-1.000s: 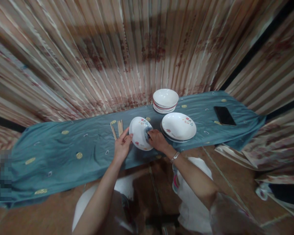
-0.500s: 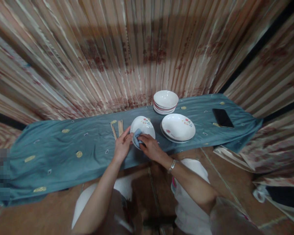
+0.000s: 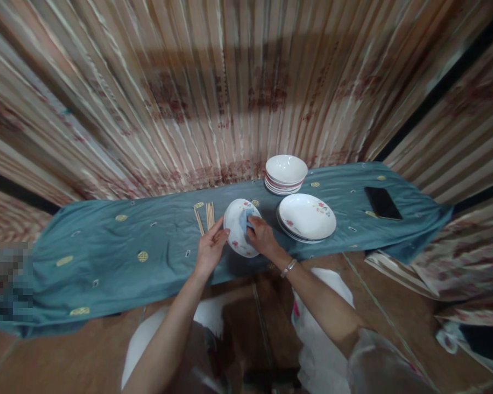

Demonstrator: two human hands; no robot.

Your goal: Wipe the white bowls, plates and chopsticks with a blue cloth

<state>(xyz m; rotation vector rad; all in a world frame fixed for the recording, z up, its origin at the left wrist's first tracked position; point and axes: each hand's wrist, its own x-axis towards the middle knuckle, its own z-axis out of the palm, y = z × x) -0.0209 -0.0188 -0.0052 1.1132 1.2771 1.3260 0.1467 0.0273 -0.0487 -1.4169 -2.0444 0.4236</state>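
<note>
A white plate with small flowers [image 3: 235, 223] is tilted up above the cloth-covered table, its inner face toward me. My left hand [image 3: 212, 241] grips its left rim, thumb over the edge. Pressed against the plate's upper right part is a blue cloth [image 3: 245, 217], bunched in the closed fingers of my right hand [image 3: 263, 236]. Just beyond my left hand lie several wooden chopsticks [image 3: 210, 214]. To the right of my right hand stands a stack of flowered plates [image 3: 306, 216], with a stack of white bowls [image 3: 286, 168] behind it.
A blue-green cloth [image 3: 119, 257] with yellow patterns covers the long, narrow table. Toward its right end lies a black phone [image 3: 383, 203]. Pleated curtains [image 3: 181, 98] hang right behind the table. Tiled floor [image 3: 238, 306] shows below the front edge.
The blue cloth in my right hand has moved from the plate's lower left to its upper right. The plate is tilted more steeply. The whole view has shifted slightly.
</note>
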